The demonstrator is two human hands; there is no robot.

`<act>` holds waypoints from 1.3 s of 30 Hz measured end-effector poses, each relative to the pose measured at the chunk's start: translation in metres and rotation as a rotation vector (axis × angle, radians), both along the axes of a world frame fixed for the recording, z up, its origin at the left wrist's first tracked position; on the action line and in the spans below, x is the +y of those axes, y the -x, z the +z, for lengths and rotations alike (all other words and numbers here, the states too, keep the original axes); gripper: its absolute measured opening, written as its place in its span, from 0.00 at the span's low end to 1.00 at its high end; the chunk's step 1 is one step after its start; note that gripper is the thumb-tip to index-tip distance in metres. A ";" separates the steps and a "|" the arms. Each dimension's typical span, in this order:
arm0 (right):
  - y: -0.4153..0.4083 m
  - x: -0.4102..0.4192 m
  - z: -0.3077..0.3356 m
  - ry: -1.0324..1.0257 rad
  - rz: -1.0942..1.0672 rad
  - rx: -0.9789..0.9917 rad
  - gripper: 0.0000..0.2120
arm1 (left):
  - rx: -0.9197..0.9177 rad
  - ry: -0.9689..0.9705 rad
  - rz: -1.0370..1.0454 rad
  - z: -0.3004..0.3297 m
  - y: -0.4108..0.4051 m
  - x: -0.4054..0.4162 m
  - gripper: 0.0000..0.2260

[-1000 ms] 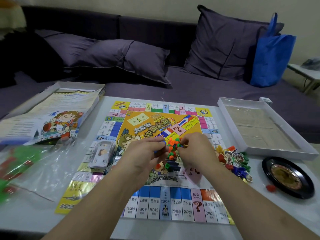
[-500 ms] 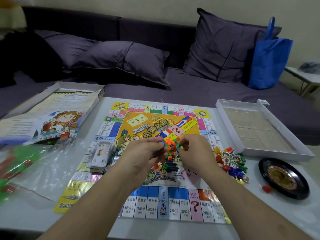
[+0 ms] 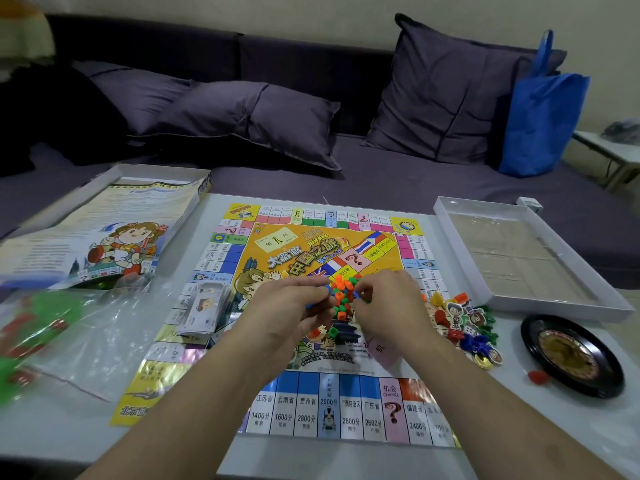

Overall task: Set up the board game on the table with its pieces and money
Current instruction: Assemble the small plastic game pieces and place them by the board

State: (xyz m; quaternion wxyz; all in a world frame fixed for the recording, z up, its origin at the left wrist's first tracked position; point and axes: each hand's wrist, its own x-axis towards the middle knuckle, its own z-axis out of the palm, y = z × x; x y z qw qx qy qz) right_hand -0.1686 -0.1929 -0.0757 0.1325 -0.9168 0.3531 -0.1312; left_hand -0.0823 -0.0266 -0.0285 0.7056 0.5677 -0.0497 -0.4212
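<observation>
Hands barely moved; left hand (image 3: pixel 294 306) & right hand (image 3: pixel 384 299) still pinch the houses (image 3: pixel 343 292) over mid-board (image 3: pixel 349 403). Board's laid, money (image 3: pixel 202 306) on its left edge, tokens (image 3: pixel 464 323) heaped at right, unsorted.

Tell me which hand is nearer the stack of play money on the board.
Left. The left hand sits just right of the play money, apart from it; the right hand is farther right, past the small orange and green pieces.
</observation>
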 end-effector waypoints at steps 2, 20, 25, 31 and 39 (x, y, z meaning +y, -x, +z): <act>-0.002 0.000 -0.001 0.010 0.004 -0.018 0.06 | 0.001 -0.001 0.003 0.000 0.000 0.000 0.07; 0.033 0.037 0.064 -0.830 0.144 -0.564 0.10 | -0.066 0.089 -0.013 0.003 0.006 0.001 0.08; 0.036 0.040 0.061 -0.833 0.157 -0.578 0.10 | -0.047 0.132 -0.018 0.004 0.009 0.003 0.06; 0.037 0.043 0.056 -0.643 0.179 -0.544 0.10 | -0.012 0.111 -0.012 0.003 0.007 0.003 0.08; 0.036 0.045 0.056 -0.554 0.175 -0.537 0.10 | 0.047 0.110 0.000 0.006 0.004 0.002 0.06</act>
